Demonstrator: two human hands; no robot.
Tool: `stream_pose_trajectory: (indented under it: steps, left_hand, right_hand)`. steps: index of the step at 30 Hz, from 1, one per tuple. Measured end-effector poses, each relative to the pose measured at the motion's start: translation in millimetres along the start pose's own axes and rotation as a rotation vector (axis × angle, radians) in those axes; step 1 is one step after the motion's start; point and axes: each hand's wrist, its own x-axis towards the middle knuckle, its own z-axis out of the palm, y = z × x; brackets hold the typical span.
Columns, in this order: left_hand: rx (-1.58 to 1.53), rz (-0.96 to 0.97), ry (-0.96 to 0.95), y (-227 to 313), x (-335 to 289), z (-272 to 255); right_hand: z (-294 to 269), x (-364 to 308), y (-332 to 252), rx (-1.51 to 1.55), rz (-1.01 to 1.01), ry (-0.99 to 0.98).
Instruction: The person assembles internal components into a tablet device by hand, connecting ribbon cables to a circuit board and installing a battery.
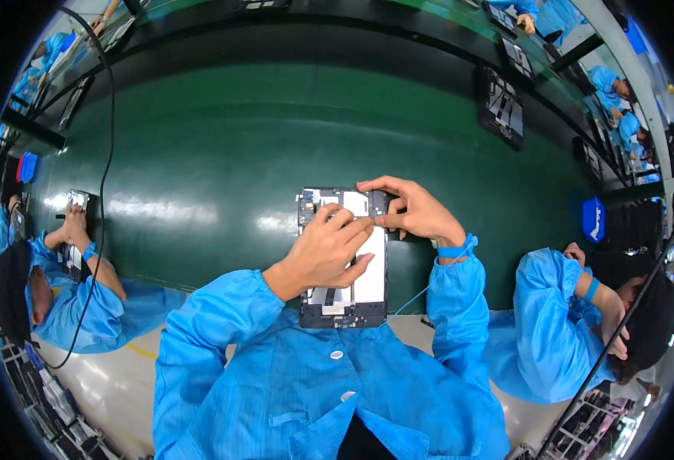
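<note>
An opened tablet (369, 282) lies at the table's near edge in front of me, its inner boards, dark frame and large pale battery area exposed. My left hand (323, 251) rests over its middle; the fingers are bent and apart, with the thumb stretched out over the pale area. With my right hand (423, 213) I grip the upper right corner, index finger along the top edge and thumb on the inner side. The two hands' fingertips meet near that corner, and any small part there is hidden. A blue wrist strap (456, 249) with a thin cord circles my right wrist.
The green table (222, 153) spreads ahead. Further opened tablets (501, 107) stand on and near a dark rail at the back. Co-workers in blue sit left (76, 284) and right (559, 322). A black cable (112, 115) hangs at left; a blue bin (594, 220) stands right.
</note>
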Motion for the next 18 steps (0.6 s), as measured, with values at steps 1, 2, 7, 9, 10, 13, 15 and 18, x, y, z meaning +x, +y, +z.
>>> stream_pose_trajectory:
  steps: [1,2,7,9,10,13,15,18]
  left_hand:
    - [-0.009,0.000,0.004,-0.2,0.5,-0.4]
    - [-0.019,0.001,0.008,-0.3,0.3,-0.9]
    - [-0.017,0.009,0.001,-2.9,0.0,-1.0]
    - [-0.025,0.013,0.003,-3.8,-0.1,-0.6]
    - [-0.026,0.016,0.000,-3.7,0.4,-0.4]
    - [-0.025,0.020,0.005,-4.3,-0.2,0.6]
    - [-0.022,0.021,0.012,-5.0,-0.6,0.9]
    - [-0.024,0.008,0.021,-5.9,-1.2,0.4]
  right_hand:
    - [0.3,0.0,-3.2,-0.032,0.027,0.008]
    - [0.7,-0.1,-5.1,-0.065,0.053,0.017]
    - [-2.1,2.2,2.6,-0.037,0.027,-0.019]
    - [-1.4,2.2,2.4,-0.056,0.028,-0.019]
    - [-1.2,2.0,2.1,-0.079,0.025,-0.007]
    - [0.3,2.2,1.5,-0.098,0.020,0.002]
    - [0.9,2.4,1.7,-0.095,0.019,-0.001]
    - [1.1,3.0,1.3,-0.064,-0.012,-0.002]
